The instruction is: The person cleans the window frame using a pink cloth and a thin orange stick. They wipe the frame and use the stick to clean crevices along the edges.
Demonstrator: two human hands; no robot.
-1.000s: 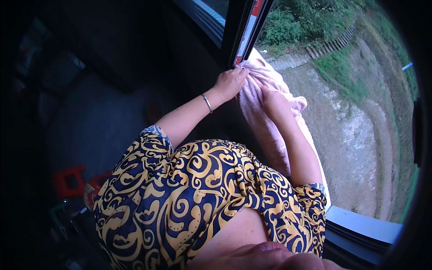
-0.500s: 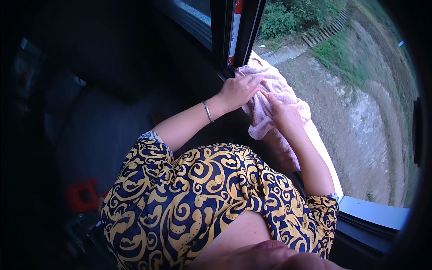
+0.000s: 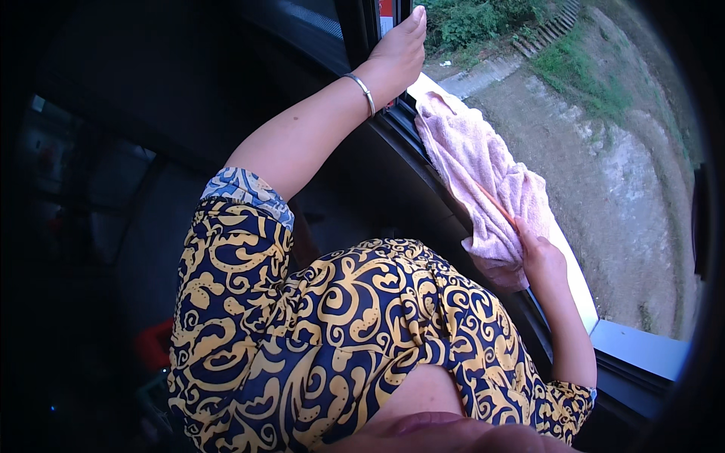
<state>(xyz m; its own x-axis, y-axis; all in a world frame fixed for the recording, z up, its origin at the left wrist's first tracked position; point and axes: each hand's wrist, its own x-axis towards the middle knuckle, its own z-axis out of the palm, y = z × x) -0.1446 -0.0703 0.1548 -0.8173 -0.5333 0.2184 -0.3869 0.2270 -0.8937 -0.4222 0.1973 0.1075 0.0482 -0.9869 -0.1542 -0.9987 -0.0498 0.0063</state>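
A pink towel [image 3: 483, 162] lies bunched along the white window sill, its near end hanging over the inner edge. My right hand [image 3: 544, 260] is at the towel's near end. Its fingers are closed on a thin orange stick [image 3: 495, 202], which points forward across the cloth; the far tip seems to sink into a fold. Up at the dark upright of the window frame [image 3: 361, 34] is my left hand [image 3: 400, 57]. Its fingers stretch forward along the frame's edge, and I see nothing held in them. A silver bangle [image 3: 362, 92] circles my left wrist.
The window opening gives onto bare ground, grass and outdoor steps [image 3: 547, 34] far below. A dark track [image 3: 404, 124] runs along the inner side of the sill [image 3: 578, 291]. At lower left, in the dim room, is a red object [image 3: 155, 341].
My left hand has left the towel and moved forward to the window upright. My right hand has drawn back toward me along the sill, and the towel has spread out nearer with it.
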